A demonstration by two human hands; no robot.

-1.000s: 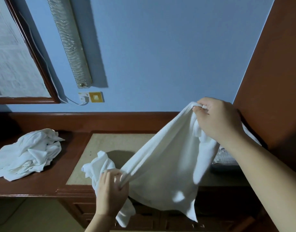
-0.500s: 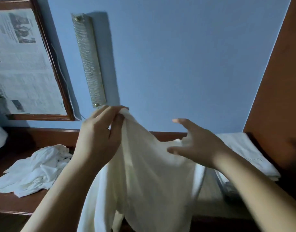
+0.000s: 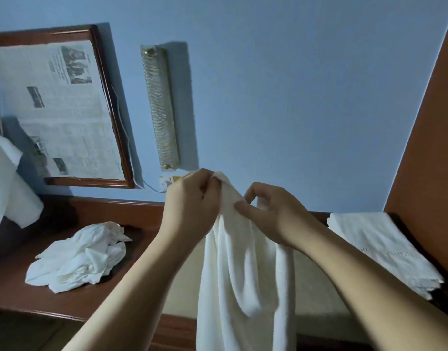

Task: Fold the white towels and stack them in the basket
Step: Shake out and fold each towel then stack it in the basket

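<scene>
A white towel (image 3: 243,279) hangs down in front of me, above the wooden counter (image 3: 20,287). My left hand (image 3: 192,206) pinches its top corner, held up near the wall. My right hand (image 3: 273,211) sits just to the right of it and pinches the towel's upper edge between thumb and fingers. A folded white towel (image 3: 380,247) lies at the right end of the counter. The basket itself is hidden from view. A crumpled heap of white towels (image 3: 81,254) rests on the counter at the left.
A framed newspaper (image 3: 55,107) and a long glass wall lamp (image 3: 162,107) hang on the blue wall. A brown wooden panel (image 3: 430,148) stands at the right. More white cloth (image 3: 7,188) shows at the far left edge.
My left hand has lifted the towel corner from low by the counter up to the wall. My right hand let go, opened, and now pinches the edge beside the left hand.
</scene>
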